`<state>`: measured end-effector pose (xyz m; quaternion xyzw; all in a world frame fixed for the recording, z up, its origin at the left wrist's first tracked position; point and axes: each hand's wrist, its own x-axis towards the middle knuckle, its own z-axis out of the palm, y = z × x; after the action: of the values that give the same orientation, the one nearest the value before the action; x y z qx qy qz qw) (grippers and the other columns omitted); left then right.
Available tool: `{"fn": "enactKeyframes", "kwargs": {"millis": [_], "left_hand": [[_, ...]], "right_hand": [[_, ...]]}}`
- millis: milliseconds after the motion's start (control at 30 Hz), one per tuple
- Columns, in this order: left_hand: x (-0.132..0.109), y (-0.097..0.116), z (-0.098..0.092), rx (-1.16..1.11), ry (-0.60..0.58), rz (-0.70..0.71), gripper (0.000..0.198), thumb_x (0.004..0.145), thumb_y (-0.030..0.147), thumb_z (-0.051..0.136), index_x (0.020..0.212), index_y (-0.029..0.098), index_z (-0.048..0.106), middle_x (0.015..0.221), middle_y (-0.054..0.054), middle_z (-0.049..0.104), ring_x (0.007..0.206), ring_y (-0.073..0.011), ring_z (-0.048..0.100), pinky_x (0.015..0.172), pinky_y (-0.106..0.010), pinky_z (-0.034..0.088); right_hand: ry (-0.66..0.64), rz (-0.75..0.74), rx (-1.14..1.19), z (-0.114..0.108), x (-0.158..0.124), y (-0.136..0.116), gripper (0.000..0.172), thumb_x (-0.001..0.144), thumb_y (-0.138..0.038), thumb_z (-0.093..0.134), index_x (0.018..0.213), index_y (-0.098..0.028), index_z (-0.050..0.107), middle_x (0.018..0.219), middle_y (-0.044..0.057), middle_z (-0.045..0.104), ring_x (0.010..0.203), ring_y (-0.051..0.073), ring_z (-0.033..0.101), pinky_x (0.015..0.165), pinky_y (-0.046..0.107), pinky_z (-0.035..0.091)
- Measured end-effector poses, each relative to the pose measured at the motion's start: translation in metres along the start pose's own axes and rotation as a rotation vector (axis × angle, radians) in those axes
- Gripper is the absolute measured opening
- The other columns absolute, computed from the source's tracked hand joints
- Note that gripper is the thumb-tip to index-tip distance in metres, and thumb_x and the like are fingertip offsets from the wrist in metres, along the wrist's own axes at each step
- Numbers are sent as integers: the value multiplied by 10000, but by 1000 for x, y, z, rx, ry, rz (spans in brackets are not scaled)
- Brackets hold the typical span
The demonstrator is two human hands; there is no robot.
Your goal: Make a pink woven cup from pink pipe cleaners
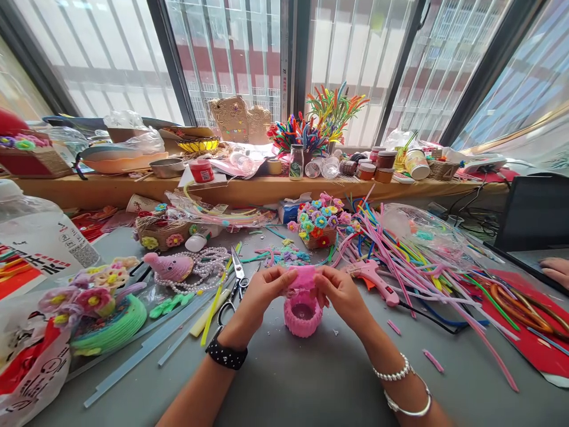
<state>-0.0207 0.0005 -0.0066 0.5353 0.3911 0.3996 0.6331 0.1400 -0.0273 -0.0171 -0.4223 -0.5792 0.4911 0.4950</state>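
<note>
Between my two hands is a small flat pink fuzzy piece (304, 276), apparently made of pipe cleaners. The fingers of my left hand (273, 287) pinch its left end, and those of my right hand (338, 290) pinch its right end. Just below it, a round pink fuzzy basket (303, 323) stands upright on the grey table, its hollow inside facing up. Whether my fingertips touch the basket's far rim I cannot tell. Scissors (239, 276) lie beside my left hand. A pink glue gun (376, 281) rests on the table to the right of my right hand.
Pink pipe cleaners (404, 261) spread over the right side. Clear glue sticks (133, 350) and a green flower ornament (111, 326) lie on the left. A flower basket (317, 228) stands behind my hands. At far right, another person's hand (558, 270) is near a laptop (536, 213).
</note>
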Motion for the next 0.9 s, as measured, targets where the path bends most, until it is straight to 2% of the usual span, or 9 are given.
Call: {"fn": "enactKeyframes", "kwargs": {"millis": [133,233,300,400,533,700,900], "left_hand": [[1,-1,2,-34,25,7,294,674,404,643,637,129,544,618,16,528,589,-82,486,607,-216,404],[-2,3,5,19,55,69,348,670,382,653,931,162,589,781,-13,598,724,-127,552,660,-231,433],[-3,5,7,53,-2,87,467,644,353,682,1064,194,556,926,-39,619,830,-159,569,703,-244,444],[-5,4,9,66,-85,49,457,621,338,704,1033,178,589,954,-56,638,807,-162,579,698,-247,446],[-4,1,10,-59,-21,-11,424,639,346,694,1013,163,608,811,-37,659,681,-124,573,655,-236,439],[-4,1,10,-216,-3,-45,348,629,306,713,936,158,644,839,-39,668,703,-105,575,649,-203,432],[-5,4,11,-250,4,-65,319,637,311,707,907,149,654,819,-36,663,683,-103,573,637,-205,434]], "right_hand": [[75,-9,-31,-2,0,-2,430,778,-553,463,564,-181,439,468,-44,451,393,54,353,398,205,276],[85,3,-25,-2,0,-2,434,779,-553,463,552,-186,423,440,-59,406,387,53,324,400,209,256],[88,14,4,-2,0,0,439,777,-560,460,550,-187,418,434,-61,394,386,54,315,399,211,249],[78,18,65,-1,0,2,442,774,-575,450,566,-186,420,451,-54,415,391,56,323,397,210,250],[18,-9,96,0,0,-1,385,751,-557,500,670,-183,462,527,-44,468,436,64,373,430,209,295],[-28,-43,62,2,-3,-6,288,779,-465,518,813,-180,500,591,-44,482,490,72,406,464,208,331],[-14,-74,-23,1,-5,-3,237,817,-416,482,845,-183,516,669,-18,533,555,87,471,500,208,361]]}}
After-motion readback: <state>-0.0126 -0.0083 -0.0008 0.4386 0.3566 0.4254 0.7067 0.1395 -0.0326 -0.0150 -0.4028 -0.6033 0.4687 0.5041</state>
